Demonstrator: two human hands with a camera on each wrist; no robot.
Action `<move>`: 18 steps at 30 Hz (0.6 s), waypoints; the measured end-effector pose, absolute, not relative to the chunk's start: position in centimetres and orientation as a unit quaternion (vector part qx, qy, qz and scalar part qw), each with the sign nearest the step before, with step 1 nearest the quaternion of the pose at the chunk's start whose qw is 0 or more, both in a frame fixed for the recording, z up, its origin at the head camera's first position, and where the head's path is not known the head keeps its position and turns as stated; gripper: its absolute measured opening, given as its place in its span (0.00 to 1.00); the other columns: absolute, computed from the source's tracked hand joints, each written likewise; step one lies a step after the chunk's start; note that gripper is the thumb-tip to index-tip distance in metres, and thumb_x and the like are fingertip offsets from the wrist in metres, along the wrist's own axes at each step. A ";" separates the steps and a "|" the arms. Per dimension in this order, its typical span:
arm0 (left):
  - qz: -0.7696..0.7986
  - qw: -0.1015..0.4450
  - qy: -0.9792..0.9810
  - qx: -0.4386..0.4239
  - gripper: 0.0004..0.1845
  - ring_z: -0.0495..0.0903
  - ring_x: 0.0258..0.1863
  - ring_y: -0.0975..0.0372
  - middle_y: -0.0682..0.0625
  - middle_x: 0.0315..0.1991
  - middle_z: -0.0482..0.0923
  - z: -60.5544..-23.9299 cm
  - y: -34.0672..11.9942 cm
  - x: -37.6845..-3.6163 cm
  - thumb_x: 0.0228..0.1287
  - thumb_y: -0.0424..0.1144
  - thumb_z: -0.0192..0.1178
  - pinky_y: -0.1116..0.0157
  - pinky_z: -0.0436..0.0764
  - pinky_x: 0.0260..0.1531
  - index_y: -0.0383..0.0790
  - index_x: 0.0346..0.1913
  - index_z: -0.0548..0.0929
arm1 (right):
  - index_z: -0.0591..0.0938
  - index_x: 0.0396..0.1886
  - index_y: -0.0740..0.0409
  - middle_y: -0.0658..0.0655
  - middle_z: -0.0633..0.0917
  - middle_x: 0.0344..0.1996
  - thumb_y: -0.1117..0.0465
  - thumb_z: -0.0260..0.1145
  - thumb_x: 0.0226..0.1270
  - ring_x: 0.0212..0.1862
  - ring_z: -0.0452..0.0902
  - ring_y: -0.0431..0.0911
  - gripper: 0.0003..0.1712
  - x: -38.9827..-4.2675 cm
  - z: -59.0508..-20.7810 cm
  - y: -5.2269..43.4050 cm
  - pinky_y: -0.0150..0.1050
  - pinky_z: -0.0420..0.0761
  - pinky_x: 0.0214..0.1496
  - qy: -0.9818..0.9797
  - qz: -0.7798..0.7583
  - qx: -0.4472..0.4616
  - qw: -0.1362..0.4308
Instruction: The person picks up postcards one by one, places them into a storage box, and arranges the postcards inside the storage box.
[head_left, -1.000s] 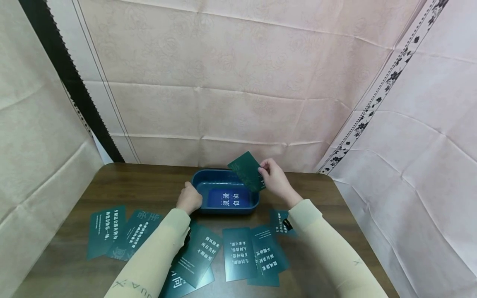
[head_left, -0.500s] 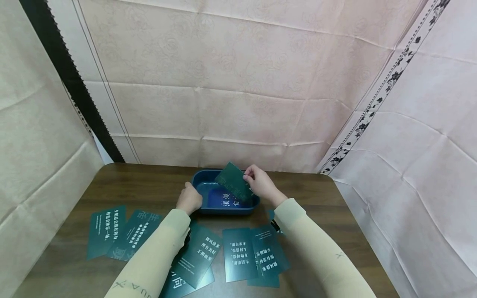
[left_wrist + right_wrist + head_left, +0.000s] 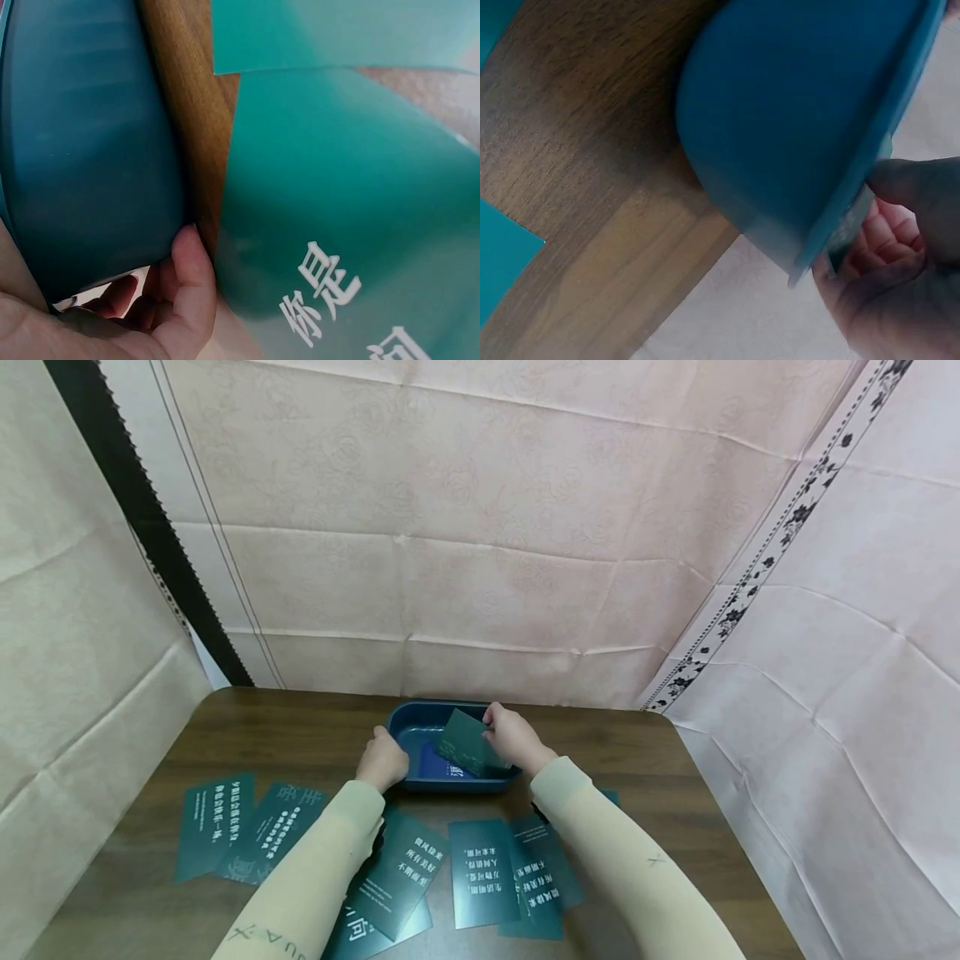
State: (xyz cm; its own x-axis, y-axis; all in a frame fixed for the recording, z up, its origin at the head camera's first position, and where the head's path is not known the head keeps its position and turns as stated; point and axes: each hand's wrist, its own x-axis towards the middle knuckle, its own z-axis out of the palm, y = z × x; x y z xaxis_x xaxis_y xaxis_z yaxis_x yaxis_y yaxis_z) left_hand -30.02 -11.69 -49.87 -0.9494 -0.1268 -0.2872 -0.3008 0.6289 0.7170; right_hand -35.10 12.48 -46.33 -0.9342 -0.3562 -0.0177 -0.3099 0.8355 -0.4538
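Note:
A dark blue oblong plastic basin stands near the table's far edge. My left hand grips its left end; in the left wrist view the fingers of that hand curl at the basin's outer wall. With thumb and fingers my right hand pinches a green printed card, which slants down inside the basin. Beneath that card lies a blue card, partly covered. In the right wrist view the basin wall hides most of the held card.
Several green cards with white lettering lie on the wooden table: a left pair, an overlapping group in the middle and another right of it. The right sleeve partly covers a further card. Cloth hangs behind.
My right hand has moved left and down with the green card, from over the basin's right end into it. The card now covers more of the blue one. My left hand stays put.

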 end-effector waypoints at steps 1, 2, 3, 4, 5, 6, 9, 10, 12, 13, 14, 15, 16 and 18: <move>0.414 0.105 0.896 -0.119 0.35 0.71 0.52 0.43 0.26 0.61 0.62 -49.9 -11.7 -30.0 0.71 0.35 0.46 0.43 0.71 0.53 0.27 0.72 0.42 | 0.73 0.50 0.56 0.54 0.80 0.40 0.61 0.64 0.69 0.38 0.76 0.46 0.13 -35.1 -46.4 12.4 0.41 0.79 0.44 0.960 -0.216 -0.170 0.050; 0.414 0.105 0.896 -0.119 0.35 0.71 0.52 0.43 0.26 0.61 0.62 -49.8 -11.7 -30.0 0.71 0.35 0.46 0.43 0.71 0.54 0.27 0.72 0.42 | 0.73 0.52 0.57 0.55 0.80 0.43 0.61 0.65 0.68 0.41 0.77 0.47 0.16 -35.1 -46.5 12.3 0.42 0.79 0.46 0.963 -0.203 -0.169 0.049; 0.414 0.105 0.896 -0.119 0.35 0.70 0.52 0.42 0.26 0.61 0.62 -49.8 -11.6 -30.0 0.71 0.35 0.46 0.43 0.70 0.54 0.27 0.72 0.42 | 0.73 0.54 0.57 0.56 0.80 0.46 0.61 0.66 0.67 0.44 0.77 0.47 0.18 -35.1 -46.5 12.1 0.44 0.78 0.48 0.966 -0.193 -0.168 0.049; 0.415 0.104 0.896 -0.118 0.34 0.70 0.52 0.42 0.27 0.61 0.62 -49.9 -11.6 -30.1 0.71 0.35 0.46 0.43 0.70 0.54 0.27 0.71 0.42 | 0.73 0.56 0.58 0.56 0.79 0.48 0.60 0.66 0.67 0.46 0.77 0.47 0.20 -35.1 -46.5 12.0 0.45 0.78 0.50 0.968 -0.182 -0.167 0.050; 0.415 0.104 0.896 -0.118 0.35 0.70 0.52 0.42 0.27 0.61 0.62 -49.9 -11.7 -30.1 0.71 0.35 0.46 0.43 0.70 0.54 0.27 0.71 0.42 | 0.73 0.57 0.58 0.57 0.79 0.50 0.60 0.66 0.67 0.48 0.76 0.47 0.22 -35.1 -46.6 11.9 0.45 0.77 0.51 0.970 -0.171 -0.166 0.051; 0.415 0.104 0.896 -0.118 0.35 0.70 0.52 0.42 0.27 0.61 0.62 -49.9 -11.6 -30.1 0.71 0.35 0.46 0.43 0.70 0.54 0.27 0.71 0.42 | 0.73 0.59 0.58 0.57 0.78 0.51 0.59 0.67 0.66 0.49 0.76 0.48 0.23 -35.0 -46.6 11.8 0.46 0.77 0.52 0.971 -0.164 -0.165 0.054; 0.415 0.103 0.896 -0.117 0.35 0.70 0.53 0.42 0.27 0.61 0.62 -49.8 -11.7 -30.1 0.71 0.35 0.46 0.43 0.70 0.55 0.27 0.71 0.42 | 0.73 0.60 0.59 0.58 0.78 0.52 0.59 0.67 0.66 0.50 0.76 0.48 0.25 -35.0 -46.6 11.4 0.46 0.77 0.53 0.973 -0.149 -0.164 0.061; 0.415 0.102 0.896 -0.117 0.35 0.70 0.53 0.42 0.27 0.61 0.62 -49.8 -11.7 -30.0 0.71 0.35 0.46 0.43 0.70 0.54 0.27 0.71 0.42 | 0.73 0.60 0.59 0.58 0.77 0.52 0.59 0.67 0.65 0.50 0.76 0.48 0.25 -35.0 -46.7 11.3 0.46 0.77 0.53 0.974 -0.144 -0.164 0.063; 0.414 0.100 0.897 -0.114 0.34 0.71 0.51 0.42 0.27 0.61 0.63 -49.8 -11.7 -30.0 0.71 0.35 0.46 0.44 0.71 0.53 0.26 0.71 0.43 | 0.72 0.61 0.58 0.58 0.77 0.52 0.58 0.67 0.66 0.50 0.75 0.48 0.26 -34.9 -46.7 11.1 0.46 0.77 0.52 0.975 -0.136 -0.164 0.068; 0.414 0.099 0.898 -0.113 0.34 0.71 0.51 0.43 0.27 0.60 0.63 -49.7 -11.7 -29.9 0.70 0.35 0.46 0.44 0.71 0.52 0.26 0.71 0.43 | 0.72 0.61 0.58 0.58 0.77 0.52 0.58 0.67 0.66 0.50 0.75 0.48 0.26 -34.9 -46.8 11.0 0.45 0.77 0.52 0.975 -0.132 -0.164 0.070; 0.413 0.098 0.898 -0.112 0.34 0.71 0.50 0.43 0.27 0.60 0.64 -49.7 -11.7 -29.9 0.70 0.35 0.45 0.45 0.72 0.51 0.26 0.71 0.43 | 0.72 0.61 0.58 0.58 0.77 0.53 0.58 0.66 0.66 0.50 0.75 0.48 0.26 -34.9 -46.8 10.9 0.46 0.78 0.52 0.975 -0.128 -0.164 0.073; 0.413 0.097 0.899 -0.111 0.34 0.72 0.49 0.43 0.27 0.59 0.64 -49.7 -11.7 -29.8 0.70 0.35 0.45 0.46 0.72 0.51 0.26 0.71 0.43 | 0.72 0.62 0.59 0.59 0.76 0.53 0.58 0.66 0.67 0.50 0.75 0.48 0.25 -34.8 -46.8 10.8 0.46 0.78 0.51 0.975 -0.127 -0.164 0.076; 0.414 0.096 0.899 -0.110 0.34 0.72 0.49 0.43 0.27 0.59 0.64 -49.7 -11.7 -29.8 0.70 0.35 0.45 0.46 0.72 0.50 0.26 0.71 0.44 | 0.72 0.62 0.59 0.59 0.76 0.53 0.58 0.66 0.67 0.50 0.75 0.49 0.26 -34.8 -46.9 10.7 0.46 0.78 0.51 0.975 -0.124 -0.165 0.079; 0.414 0.095 0.899 -0.108 0.34 0.71 0.49 0.43 0.27 0.59 0.64 -49.7 -11.7 -29.7 0.70 0.34 0.45 0.46 0.72 0.51 0.25 0.71 0.43 | 0.72 0.63 0.60 0.60 0.76 0.54 0.58 0.65 0.67 0.50 0.75 0.49 0.26 -34.9 -47.0 10.5 0.47 0.78 0.52 0.975 -0.119 -0.166 0.083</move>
State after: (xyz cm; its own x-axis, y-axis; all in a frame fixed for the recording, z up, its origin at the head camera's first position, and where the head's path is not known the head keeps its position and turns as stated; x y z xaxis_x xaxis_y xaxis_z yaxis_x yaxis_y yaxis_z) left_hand -29.75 -11.69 -49.70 -0.9583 -0.1157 -0.2613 -0.2738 0.6337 0.7234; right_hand -34.87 10.52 -46.97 -0.9311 -0.3438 -0.1218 -0.3043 0.9163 -0.2604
